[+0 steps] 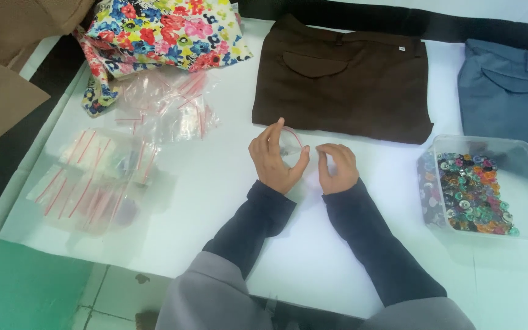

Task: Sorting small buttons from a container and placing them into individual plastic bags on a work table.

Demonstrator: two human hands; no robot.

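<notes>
The left hand [274,160] pinches a small clear zip bag [291,142] by its red-striped mouth; the right hand [337,168], fingers curled, apparently holds nothing — a loose pinch could drop the bag.

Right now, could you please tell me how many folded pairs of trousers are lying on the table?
2. The brown trousers lie at the far middle; the grey-blue trousers lie at the far right, cut off by the frame edge. More may lie out of view.
</notes>
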